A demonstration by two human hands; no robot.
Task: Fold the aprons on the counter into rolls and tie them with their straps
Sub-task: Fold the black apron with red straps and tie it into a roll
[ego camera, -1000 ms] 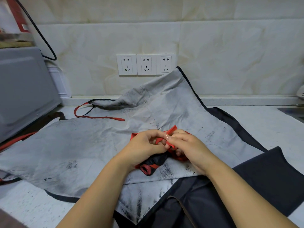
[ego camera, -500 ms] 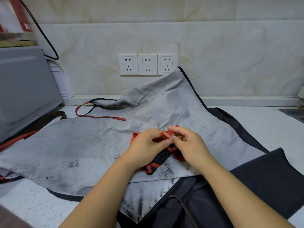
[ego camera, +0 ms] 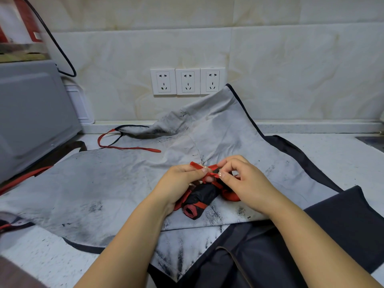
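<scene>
A small rolled black apron with red trim (ego camera: 200, 199) lies in the middle of the counter, on top of a spread grey, smudged apron (ego camera: 99, 183). Its red straps (ego camera: 204, 167) cross just above the roll. My left hand (ego camera: 180, 181) pinches one strap end from the left. My right hand (ego camera: 243, 181) pinches the other strap from the right, fingers curled. The two hands meet over the roll's far end, which they partly hide. A dark navy apron (ego camera: 324, 231) lies flat under the grey one at the lower right.
A grey microwave (ego camera: 31, 117) stands at the left with a black cable (ego camera: 60, 53) behind it. The grey apron's loose red strap (ego camera: 128, 148) trails toward the wall. Three wall sockets (ego camera: 187, 81) sit above the counter. White speckled counter (ego camera: 340, 156) shows at the right.
My hands have drawn slightly apart and lifted, pulling the red straps up above the roll. More of the black roll now shows below my hands.
</scene>
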